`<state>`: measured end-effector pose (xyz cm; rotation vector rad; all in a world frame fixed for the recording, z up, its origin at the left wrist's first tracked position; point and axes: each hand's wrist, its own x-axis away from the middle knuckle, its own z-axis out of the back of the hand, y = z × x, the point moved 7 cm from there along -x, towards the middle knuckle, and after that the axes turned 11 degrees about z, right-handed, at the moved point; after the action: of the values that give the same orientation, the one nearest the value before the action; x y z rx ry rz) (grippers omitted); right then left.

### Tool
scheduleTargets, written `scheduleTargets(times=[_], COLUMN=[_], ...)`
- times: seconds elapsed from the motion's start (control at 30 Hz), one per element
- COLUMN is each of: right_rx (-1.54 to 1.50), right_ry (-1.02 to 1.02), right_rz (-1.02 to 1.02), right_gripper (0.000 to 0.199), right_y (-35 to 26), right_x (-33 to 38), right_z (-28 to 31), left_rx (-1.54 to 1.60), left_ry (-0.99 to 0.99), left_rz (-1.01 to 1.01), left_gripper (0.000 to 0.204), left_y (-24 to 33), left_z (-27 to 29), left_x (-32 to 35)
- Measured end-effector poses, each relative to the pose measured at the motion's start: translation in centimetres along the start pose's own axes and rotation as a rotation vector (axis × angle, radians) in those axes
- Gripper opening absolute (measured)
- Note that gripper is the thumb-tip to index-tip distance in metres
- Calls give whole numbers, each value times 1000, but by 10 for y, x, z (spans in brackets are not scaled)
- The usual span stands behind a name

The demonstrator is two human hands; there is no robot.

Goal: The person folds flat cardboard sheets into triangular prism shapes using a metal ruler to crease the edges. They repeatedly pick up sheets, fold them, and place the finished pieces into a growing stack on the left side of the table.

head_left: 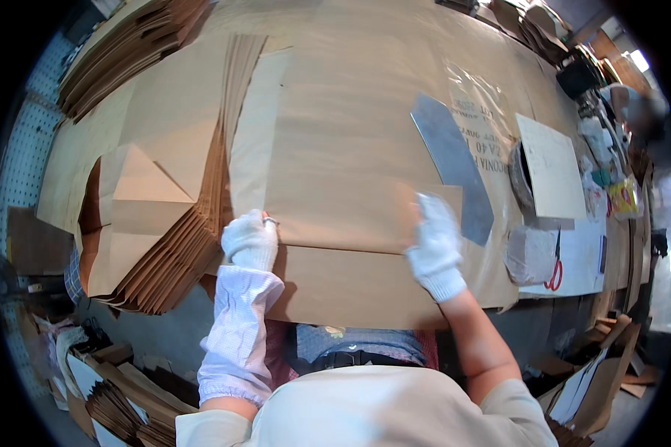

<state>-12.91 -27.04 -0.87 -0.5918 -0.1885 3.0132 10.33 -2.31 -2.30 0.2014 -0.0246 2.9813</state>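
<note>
A large sheet of brown kraft paper (343,179) lies before me, with a crosswise fold or edge near its front. My left hand (250,241), in a white glove and pale sleeve, is closed at the left end of that fold, pinching the paper. My right hand (434,242), also gloved, is over the right end of the fold. Motion smears its fingers, so their grip cannot be made out. Just beyond it lies a grey flat plate (455,167) with pointed ends. To the left, a fanned stack of folded brown paper bags (149,238) stands close to my left hand.
Another stack of brown paper (130,52) sits at the far left. On the right are a white board (550,167), a wrapped bundle (531,255) and red-handled scissors (555,273). A person (634,108) is at the far right.
</note>
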Motion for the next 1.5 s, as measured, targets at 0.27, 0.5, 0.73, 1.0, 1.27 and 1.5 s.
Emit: scheduleTargets(times=[0.27, 0.5, 0.73, 1.0, 1.27, 1.5], right_rx=[-206, -208, -110, -248, -311, -167], right_ry=[-218, -135, -103, 51, 124, 210], right_rz=[-1, 54, -107, -88, 135, 214], right_gripper=[79, 90, 91, 66, 82, 47], right_y=[-12, -31, 39, 18, -72, -91], right_x=[-46, -51, 17, 38, -29, -61], right_z=[-17, -45, 3, 28, 77, 88], left_rx=[-23, 421, 199, 97, 323, 190], left_ry=[551, 38, 170, -368, 198, -13], left_rz=[-827, -1115, -812, -547, -915, -711], left_gripper=[65, 98, 104, 51, 73, 45], left_y=[69, 98, 32, 126, 71, 93], left_z=[44, 17, 13, 88, 144, 128], left_x=[27, 55, 22, 7, 82, 51])
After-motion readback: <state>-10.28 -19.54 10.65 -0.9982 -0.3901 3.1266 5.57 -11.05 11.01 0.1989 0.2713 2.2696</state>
